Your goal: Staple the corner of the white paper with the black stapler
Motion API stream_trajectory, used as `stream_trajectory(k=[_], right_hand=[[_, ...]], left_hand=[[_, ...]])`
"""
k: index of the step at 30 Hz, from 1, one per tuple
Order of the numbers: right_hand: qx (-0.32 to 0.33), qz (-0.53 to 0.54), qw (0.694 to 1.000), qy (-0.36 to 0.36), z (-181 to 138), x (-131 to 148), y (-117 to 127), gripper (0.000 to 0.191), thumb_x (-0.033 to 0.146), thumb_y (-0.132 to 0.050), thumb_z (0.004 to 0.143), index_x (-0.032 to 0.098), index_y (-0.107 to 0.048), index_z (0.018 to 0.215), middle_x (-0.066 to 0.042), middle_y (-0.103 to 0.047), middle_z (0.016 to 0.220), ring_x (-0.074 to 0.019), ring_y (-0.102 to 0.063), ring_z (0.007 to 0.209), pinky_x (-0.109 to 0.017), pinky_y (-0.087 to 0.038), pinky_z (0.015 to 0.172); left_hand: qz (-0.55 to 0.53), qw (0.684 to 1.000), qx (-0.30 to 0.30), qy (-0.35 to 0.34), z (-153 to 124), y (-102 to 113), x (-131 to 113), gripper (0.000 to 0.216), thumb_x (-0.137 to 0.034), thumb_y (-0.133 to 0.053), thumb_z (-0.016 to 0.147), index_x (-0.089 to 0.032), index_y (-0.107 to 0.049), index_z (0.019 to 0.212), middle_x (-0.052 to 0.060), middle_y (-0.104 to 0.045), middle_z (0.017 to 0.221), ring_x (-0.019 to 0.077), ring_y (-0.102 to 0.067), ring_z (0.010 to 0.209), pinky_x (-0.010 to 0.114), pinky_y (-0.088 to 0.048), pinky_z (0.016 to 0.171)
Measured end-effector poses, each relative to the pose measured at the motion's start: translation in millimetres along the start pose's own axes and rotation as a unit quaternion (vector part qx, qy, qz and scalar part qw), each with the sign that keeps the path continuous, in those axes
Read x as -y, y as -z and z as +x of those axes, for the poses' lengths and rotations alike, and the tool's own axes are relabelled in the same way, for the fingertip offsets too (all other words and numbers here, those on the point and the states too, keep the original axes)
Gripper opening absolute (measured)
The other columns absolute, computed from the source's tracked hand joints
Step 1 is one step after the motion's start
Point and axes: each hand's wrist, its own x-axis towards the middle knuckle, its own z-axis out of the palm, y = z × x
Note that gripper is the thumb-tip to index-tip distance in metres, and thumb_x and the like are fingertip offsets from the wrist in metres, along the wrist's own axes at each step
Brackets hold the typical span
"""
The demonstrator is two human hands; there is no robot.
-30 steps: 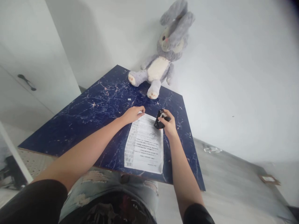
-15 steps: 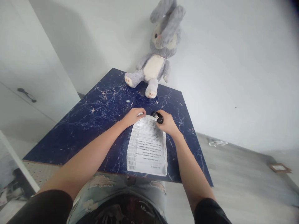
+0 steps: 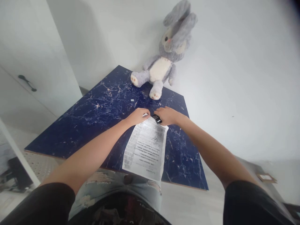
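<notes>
The printed sheet (image 3: 145,149) lies flat on the blue marbled worktop (image 3: 93,122), its near edge hanging past the front rim. Our right hand (image 3: 167,115) is clamped on a small black stapler (image 3: 157,119) seated at the sheet's far right corner; our left hand (image 3: 137,116) presses fingertips together on the far edge beside it. We judge the stapler positioned (whether a staple is in, we cannot tell). A plush rabbit (image 3: 165,59) and a small white scrap (image 3: 132,100) lie beyond, well apart; nothing obstructs.
</notes>
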Motion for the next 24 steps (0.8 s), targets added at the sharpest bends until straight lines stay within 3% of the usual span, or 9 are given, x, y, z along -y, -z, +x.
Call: stream_trajectory(k=[6, 11, 17, 21, 24], right_hand=[[0.022, -0.032, 0.999, 0.000, 5, 9, -1, 0.042, 0.026, -0.069, 0.075, 0.012, -0.066, 0.114, -0.016, -0.070, 0.108, -0.0292, -0.065, 0.097, -0.035, -0.040, 0.079], [0.037, -0.037, 0.998, -0.030, 12, 12, -3, 0.033, 0.033, -0.067, 0.078, 0.014, -0.072, 0.105, -0.016, -0.073, 0.103, -0.0290, -0.070, 0.088, -0.035, -0.045, 0.074], [0.050, -0.045, 0.997, -0.049, 16, 16, -3, 0.053, 0.060, -0.064, 0.082, 0.013, -0.077, 0.103, -0.019, -0.076, 0.102, -0.0343, -0.073, 0.087, -0.038, -0.050, 0.072], [0.077, -0.047, 0.995, -0.031, 19, 24, -7, 0.056, 0.059, -0.062, 0.083, 0.011, -0.078, 0.107, -0.021, -0.076, 0.103, -0.0355, -0.074, 0.091, -0.039, -0.052, 0.075], [0.059, -0.043, 0.997, -0.036, 19, 28, -14, 0.054, 0.058, -0.061, 0.084, 0.011, -0.077, 0.106, -0.021, -0.076, 0.103, -0.0351, -0.074, 0.093, -0.038, -0.052, 0.078]], left_hand=[[-0.021, 0.999, -0.030, 0.000, 1, -1, 0, 0.012, -0.020, -0.063, 0.090, -0.018, -0.074, 0.090, 0.002, -0.077, 0.090, 0.0161, -0.068, 0.078, 0.028, -0.050, 0.080], [-0.031, 0.999, -0.031, -0.026, 0, -3, 2, 0.012, -0.023, -0.063, 0.092, -0.018, -0.074, 0.091, 0.003, -0.076, 0.090, 0.0161, -0.067, 0.079, 0.028, -0.049, 0.080], [-0.019, 0.999, -0.004, -0.033, -1, -4, 7, 0.013, -0.024, -0.063, 0.093, -0.019, -0.074, 0.095, 0.003, -0.077, 0.093, 0.0161, -0.067, 0.078, 0.028, -0.049, 0.078], [-0.011, 0.998, 0.038, -0.045, -1, -6, 10, 0.013, -0.023, -0.062, 0.093, -0.019, -0.074, 0.094, 0.003, -0.076, 0.093, 0.0169, -0.069, 0.081, 0.028, -0.049, 0.079], [-0.012, 0.999, 0.037, -0.030, -1, -6, 10, 0.013, -0.024, -0.062, 0.092, -0.019, -0.074, 0.095, 0.003, -0.077, 0.093, 0.0169, -0.068, 0.080, 0.028, -0.050, 0.079]])
